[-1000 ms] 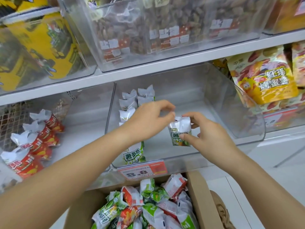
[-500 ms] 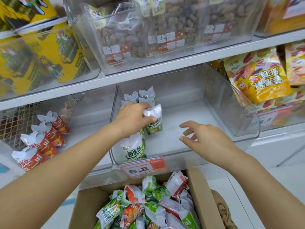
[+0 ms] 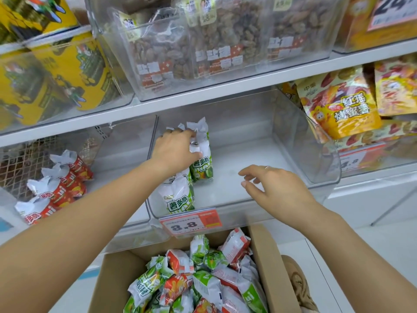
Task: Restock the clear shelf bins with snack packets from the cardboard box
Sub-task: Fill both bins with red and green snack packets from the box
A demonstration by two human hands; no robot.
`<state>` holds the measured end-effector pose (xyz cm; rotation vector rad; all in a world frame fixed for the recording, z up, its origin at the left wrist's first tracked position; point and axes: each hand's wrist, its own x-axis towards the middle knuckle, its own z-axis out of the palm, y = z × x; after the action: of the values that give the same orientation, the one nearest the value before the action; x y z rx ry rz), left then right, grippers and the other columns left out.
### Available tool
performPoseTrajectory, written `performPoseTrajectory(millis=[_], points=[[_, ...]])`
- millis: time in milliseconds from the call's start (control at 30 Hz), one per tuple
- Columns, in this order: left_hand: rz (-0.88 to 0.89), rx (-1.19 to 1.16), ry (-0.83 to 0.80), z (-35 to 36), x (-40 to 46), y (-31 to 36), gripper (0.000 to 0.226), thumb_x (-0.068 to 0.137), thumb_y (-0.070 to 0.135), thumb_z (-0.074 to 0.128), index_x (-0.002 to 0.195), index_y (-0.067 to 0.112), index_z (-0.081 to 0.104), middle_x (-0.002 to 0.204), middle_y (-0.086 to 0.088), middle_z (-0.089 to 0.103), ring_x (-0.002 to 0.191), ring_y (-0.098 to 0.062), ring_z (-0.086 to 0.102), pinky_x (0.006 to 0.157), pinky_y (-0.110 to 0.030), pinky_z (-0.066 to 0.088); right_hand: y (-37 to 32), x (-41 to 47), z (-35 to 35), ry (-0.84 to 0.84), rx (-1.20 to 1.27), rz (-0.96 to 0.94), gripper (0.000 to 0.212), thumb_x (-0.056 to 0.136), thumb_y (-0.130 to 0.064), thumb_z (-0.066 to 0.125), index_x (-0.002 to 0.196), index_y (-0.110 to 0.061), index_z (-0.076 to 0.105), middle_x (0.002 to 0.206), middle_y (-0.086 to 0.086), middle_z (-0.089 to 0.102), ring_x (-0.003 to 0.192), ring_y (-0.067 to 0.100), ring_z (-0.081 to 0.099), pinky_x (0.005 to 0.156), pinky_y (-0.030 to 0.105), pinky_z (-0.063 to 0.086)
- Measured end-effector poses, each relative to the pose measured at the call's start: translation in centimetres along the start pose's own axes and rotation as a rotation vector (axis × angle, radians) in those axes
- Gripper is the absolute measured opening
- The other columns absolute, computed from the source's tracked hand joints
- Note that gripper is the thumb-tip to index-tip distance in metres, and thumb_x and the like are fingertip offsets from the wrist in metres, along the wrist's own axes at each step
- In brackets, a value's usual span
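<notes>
Shelf [image 3: 203,105] with clear bins [image 3: 293,141]

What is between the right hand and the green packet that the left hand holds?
Only bare bin floor, in the head view. The right hand hovers apart from the green packet, which the left hand grips at its top.

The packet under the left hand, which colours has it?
Green and white packet, in the head view.
</notes>
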<state>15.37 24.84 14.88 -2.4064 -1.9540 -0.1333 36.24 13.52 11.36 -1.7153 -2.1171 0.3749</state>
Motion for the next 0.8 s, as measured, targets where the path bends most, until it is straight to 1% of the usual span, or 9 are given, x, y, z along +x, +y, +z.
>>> performPoseTrajectory(millis=[100, 200, 367, 433, 500, 567, 667, 733, 800], points=[[-0.002, -0.086, 0.108, -1.4, -2.1, 0.2, 0.041, 0.088, 0.034, 0.058, 0.127, 0.025, 0.058, 0.126, -0.008, 0.059, 0.118, -0.033, 0.048, 0.091, -0.036, 0.041, -0.5, -1.7, -0.2, 0.241, -0.028, -0.032, 0.025, 0.097, -0.032, 0.049, 0.117, -0.028, 0.064, 0.108, -0.009, 0.068, 0.103, 0.016, 0.061, 0.074, 0.030, 0.044], [0.015, -0.257, 0.169, -3.0, -5.7, 0.1, 0.029, 0.089, 0.030, 0.057, 0.116, 0.027, 0.065, 0.118, 0.000, 0.064, 0.114, -0.029, 0.049, 0.089, -0.037, 0.042, -1.6, -3.8, -0.3, 0.418, 0.063, -0.072, 0.021, 0.090, -0.029, 0.051, 0.098, -0.025, 0.070, 0.086, -0.008, 0.070, 0.081, 0.016, 0.066, 0.063, 0.030, 0.048], [0.089, -0.475, 0.308, -4.1, -14.0, -0.6, 0.022, 0.086, 0.035, 0.051, 0.099, 0.031, 0.068, 0.104, 0.019, 0.064, 0.107, -0.011, 0.054, 0.084, -0.028, 0.039, -4.0, -6.5, 1.9, 0.327, 0.061, -0.135, 0.027, 0.089, -0.038, 0.044, 0.092, -0.027, 0.069, 0.068, -0.010, 0.067, 0.061, 0.018, 0.065, 0.052, 0.032, 0.051], [0.095, -0.557, 0.309, -3.0, -17.6, -1.4, 0.021, 0.086, 0.031, 0.051, 0.096, 0.028, 0.069, 0.098, 0.019, 0.065, 0.098, -0.004, 0.054, 0.082, -0.026, 0.040, -4.7, -7.4, 3.6, 0.269, 0.031, -0.152, 0.027, 0.088, -0.039, 0.045, 0.091, -0.026, 0.069, 0.067, -0.008, 0.068, 0.059, 0.021, 0.066, 0.051, 0.031, 0.051], [0.051, -0.598, 0.231, -0.5, -20.8, -2.5, 0.018, 0.088, 0.030, 0.053, 0.094, 0.028, 0.070, 0.096, 0.020, 0.066, 0.091, 0.002, 0.056, 0.080, -0.023, 0.042, -5.2, -8.3, 5.5, 0.103, -0.040, -0.138, 0.022, 0.092, -0.038, 0.048, 0.097, -0.029, 0.067, 0.077, -0.007, 0.071, 0.071, 0.021, 0.067, 0.059, 0.030, 0.049], [-0.050, -0.580, 0.031, 3.3, -23.4, -4.2, 0.013, 0.091, 0.030, 0.056, 0.092, 0.035, 0.068, 0.092, 0.023, 0.066, 0.088, 0.004, 0.059, 0.078, -0.023, 0.046, -5.2, -9.3, 7.5, -0.122, -0.131, -0.128, 0.024, 0.097, -0.039, 0.044, 0.110, -0.032, 0.062, 0.096, -0.007, 0.072, 0.090, 0.018, 0.066, 0.071, 0.029, 0.042], [-0.208, -0.460, -0.345, 9.8, -26.1, -7.5, 0.013, 0.092, 0.032, 0.055, 0.098, 0.036, 0.066, 0.098, 0.018, 0.069, 0.095, -0.005, 0.063, 0.082, -0.029, 0.051, -4.8, -10.2, 10.5, -0.405, -0.198, -0.079, 0.030, 0.097, -0.041, 0.041, 0.120, -0.029, 0.056, 0.109, -0.003, 0.068, 0.100, 0.017, 0.062, 0.067, 0.027, 0.036], [-0.301, -0.418, -0.466, 12.8, -27.4, -9.2, 0.020, 0.093, 0.033, 0.053, 0.107, 0.029, 0.066, 0.104, 0.013, 0.069, 0.098, -0.011, 0.064, 0.083, -0.030, 0.051, -4.4, -10.4, 12.1, -0.484, -0.215, -0.043, 0.031, 0.097, -0.042, 0.043, 0.120, -0.026, 0.055, 0.111, 0.000, 0.067, 0.101, 0.019, 0.062, 0.067, 0.028, 0.040], [-0.344, -0.400, -0.496, 14.8, -28.0, -10.4, 0.027, 0.093, 0.028, 0.055, 0.117, 0.021, 0.063, 0.110, 0.003, 0.068, 0.101, -0.017, 0.063, 0.081, -0.029, 0.050, -4.0, -10.5, 13.2, -0.518, -0.248, -0.017, 0.032, 0.097, -0.042, 0.043, 0.122, -0.025, 0.054, 0.112, 0.001, 0.067, 0.101, 0.020, 0.062, 0.071, 0.029, 0.044]])
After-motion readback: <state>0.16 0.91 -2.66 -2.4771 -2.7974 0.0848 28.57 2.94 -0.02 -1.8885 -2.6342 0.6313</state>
